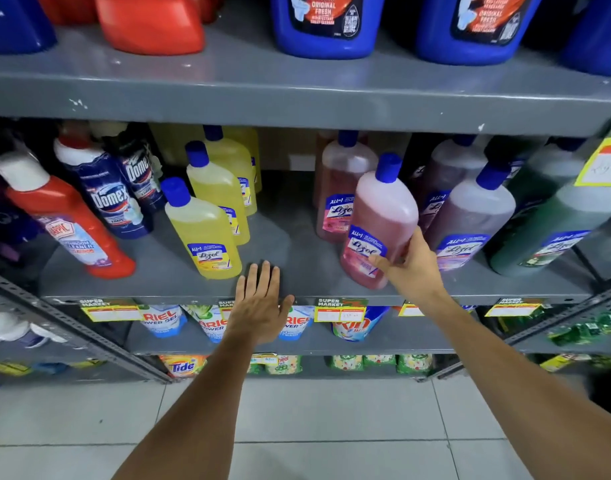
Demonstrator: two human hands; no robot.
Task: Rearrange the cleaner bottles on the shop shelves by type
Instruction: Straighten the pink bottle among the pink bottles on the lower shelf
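Observation:
On the grey middle shelf (297,265) stands a pink Lizol bottle (380,216) with a blue cap, and my right hand (406,263) grips its lower part. Another pink bottle (338,188) stands behind it. To the left is a row of yellow Lizol bottles (202,226). My left hand (261,304) rests flat and empty on the shelf's front edge, just right of the nearest yellow bottle. A purple Lizol bottle (470,216) and a green one (553,230) stand to the right. At the far left are dark blue Domex bottles (106,195) and a red Harpic bottle (68,223).
The upper shelf (297,91) carries large blue jugs (326,26) and a red jug (151,24). Below are Ariel pouches (162,318), a Tide pack (183,365) and yellow price tags (340,310). A white tiled floor (331,420) lies underfoot. A slanted metal brace (72,327) crosses the left.

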